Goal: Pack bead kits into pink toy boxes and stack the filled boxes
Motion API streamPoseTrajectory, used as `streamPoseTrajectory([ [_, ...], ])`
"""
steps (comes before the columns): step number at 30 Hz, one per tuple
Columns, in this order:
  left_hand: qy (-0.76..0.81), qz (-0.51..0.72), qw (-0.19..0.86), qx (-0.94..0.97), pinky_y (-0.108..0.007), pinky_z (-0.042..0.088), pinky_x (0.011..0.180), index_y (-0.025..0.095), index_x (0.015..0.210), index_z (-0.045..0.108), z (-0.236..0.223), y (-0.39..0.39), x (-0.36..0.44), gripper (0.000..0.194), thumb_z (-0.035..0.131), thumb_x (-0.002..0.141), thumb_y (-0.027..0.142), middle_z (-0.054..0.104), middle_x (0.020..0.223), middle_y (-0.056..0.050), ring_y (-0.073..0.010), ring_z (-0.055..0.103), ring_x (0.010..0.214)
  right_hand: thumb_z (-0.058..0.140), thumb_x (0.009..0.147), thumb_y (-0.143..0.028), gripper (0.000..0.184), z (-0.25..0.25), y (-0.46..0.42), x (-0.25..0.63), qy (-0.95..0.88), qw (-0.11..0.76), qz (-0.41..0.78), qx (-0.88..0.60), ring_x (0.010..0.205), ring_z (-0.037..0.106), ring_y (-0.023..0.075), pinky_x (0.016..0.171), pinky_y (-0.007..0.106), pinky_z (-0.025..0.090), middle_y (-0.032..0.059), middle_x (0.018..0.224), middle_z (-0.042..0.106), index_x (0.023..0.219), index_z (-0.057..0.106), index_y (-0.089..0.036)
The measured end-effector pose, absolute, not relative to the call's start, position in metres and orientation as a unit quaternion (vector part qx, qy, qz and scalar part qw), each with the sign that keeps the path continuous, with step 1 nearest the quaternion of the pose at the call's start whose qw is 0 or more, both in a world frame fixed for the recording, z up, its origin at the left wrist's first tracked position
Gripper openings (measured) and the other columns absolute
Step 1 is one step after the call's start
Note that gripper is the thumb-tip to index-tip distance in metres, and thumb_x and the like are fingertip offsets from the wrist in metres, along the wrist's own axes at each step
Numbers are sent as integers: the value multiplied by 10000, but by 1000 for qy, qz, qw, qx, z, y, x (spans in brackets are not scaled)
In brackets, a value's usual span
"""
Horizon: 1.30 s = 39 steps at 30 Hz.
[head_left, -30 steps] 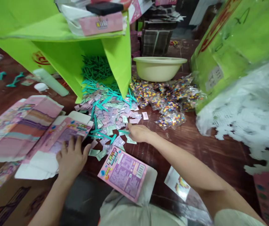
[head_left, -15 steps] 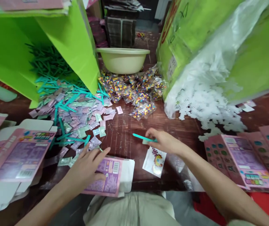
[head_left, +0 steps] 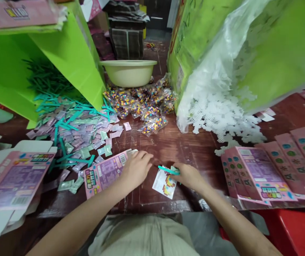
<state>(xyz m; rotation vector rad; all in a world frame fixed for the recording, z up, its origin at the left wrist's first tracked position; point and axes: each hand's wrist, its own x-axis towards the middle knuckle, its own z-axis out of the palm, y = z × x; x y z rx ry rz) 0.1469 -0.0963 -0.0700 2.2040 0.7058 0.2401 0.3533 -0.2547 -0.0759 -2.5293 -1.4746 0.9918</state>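
Right hand (head_left: 191,175): closed around one end of a teal stick (head_left: 167,170), whose free end hangs over the card.
Left hand (head_left: 138,170): fingers stretched forward at the right end of the box; whether they grip it I cannot tell from this angle.
Card (head_left: 166,185): near the front edge of the table (head_left: 195,145), between the hands.
Box (head_left: 103,176): pink, printed side up, near the front edge, left of the card.
Sachets (head_left: 85,135): heaped behind the box, with more teal sticks among them.
Bead bags (head_left: 154,124): farther from the front edge, before a basin (head_left: 128,74).
White plates (head_left: 211,115): in a pile to their right.
Cartons (head_left: 264,174): along the front edge, toward the table's right.
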Motion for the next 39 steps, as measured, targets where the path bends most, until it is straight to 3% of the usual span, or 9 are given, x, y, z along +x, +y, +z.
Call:
streamPoseTrajectory([
  [7,250,60,591,765,-373,601,920,190,1350,620,-98,-122,185,549,773,823,213,794,1139,-94,-255,759,1047,679,893,-564,378,-77,-281,366,-457,262,342,-779,820,660,201,741,294,488,16,928,723,1023,623,-213],
  [12,248,92,664,699,-349,592,925,170,1190,682,-86,-130,177,273,601,937,234,784,1146,-91,-230,749,1050,736,842,-661,644,-88,-272,366,-421,378,422,-709,1004,674,238,861,337,533,75,1116,720,1259,616,-185],
  [17,289,108,590,746,-459,515,1108,220,1390,623,-56,-109,112,494,690,941,417,692,1391,-122,-296,657,1280,698,865,-715,553,-84,-232,355,-402,350,588,-608,704,611,167,656,276,473,14,768,659,875,634,-166],
  [19,331,80,420,841,-601,276,1276,242,1578,473,-51,-90,72,958,887,756,510,466,1642,-166,-399,383,1540,701,871,-691,525,-79,-204,350,-450,339,537,-627,690,583,154,634,261,432,-1,738,631,824,626,-173],
  [22,373,-57,228,898,-751,29,1263,154,1667,315,-58,-69,20,1525,1036,389,571,211,1740,-254,-544,56,1604,670,916,-610,443,-74,-156,340,-558,242,416,-676,735,591,169,641,271,393,21,792,659,800,658,-182],
  [25,375,-119,181,901,-753,62,1263,133,1662,316,-74,-67,-4,1435,997,472,558,212,1741,-250,-527,111,1603,675,935,-561,373,-73,-126,330,-583,168,370,-704,804,645,204,692,294,407,57,913,715,871,675,-194],
  [30,358,-11,143,922,-673,185,1272,117,1614,366,-90,-87,-4,1138,862,648,457,352,1677,-242,-456,312,1542,408,1108,-500,330,-66,-132,319,-544,151,317,-762,896,710,249,748,327,445,70,1029,743,1173,575,-223],
  [35,350,66,159,921,-674,248,1238,165,1633,295,-95,-99,9,1155,837,636,378,395,1624,-231,-468,392,1467,544,1086,-333,174,-57,-142,294,-675,-15,248,-695,974,717,260,735,330,489,94,1150,698,1090,640,-188],
  [39,360,143,213,897,-636,313,1244,207,1685,154,-97,-105,19,1245,839,653,327,297,1656,-210,-450,337,1504,577,1075,-340,237,-25,-141,282,-748,96,125,-644,980,696,245,754,343,549,100,1176,677,1243,651,-190],
])
